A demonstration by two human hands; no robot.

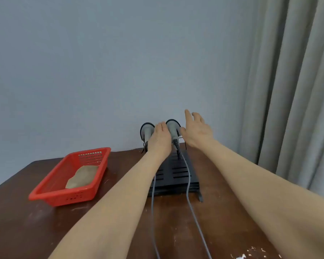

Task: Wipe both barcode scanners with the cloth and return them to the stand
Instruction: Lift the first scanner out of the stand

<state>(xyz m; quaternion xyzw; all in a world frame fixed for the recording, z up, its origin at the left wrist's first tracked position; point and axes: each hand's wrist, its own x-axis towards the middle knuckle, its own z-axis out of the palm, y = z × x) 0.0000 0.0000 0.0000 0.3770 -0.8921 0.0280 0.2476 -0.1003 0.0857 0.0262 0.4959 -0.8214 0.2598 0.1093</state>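
Note:
Two grey barcode scanners stand upright in a black stand point(178, 177) at the table's far edge by the wall: the left scanner point(146, 130) and the right scanner point(173, 128). My left hand point(160, 139) reaches between them, fingers straight and together, resting against the left scanner's handle, which it partly hides. To the right of the right scanner my right hand point(196, 130) is spread open, its thumb close to the scanner's head and holding nothing. A crumpled tan cloth point(82, 176) lies in a red basket point(51, 193) on the left.
Two grey cables point(188, 186) run from the scanners over the stand and toward me across the brown wooden table point(45, 230). A grey wall rises just behind the stand. Grey curtains point(292, 90) hang at the right.

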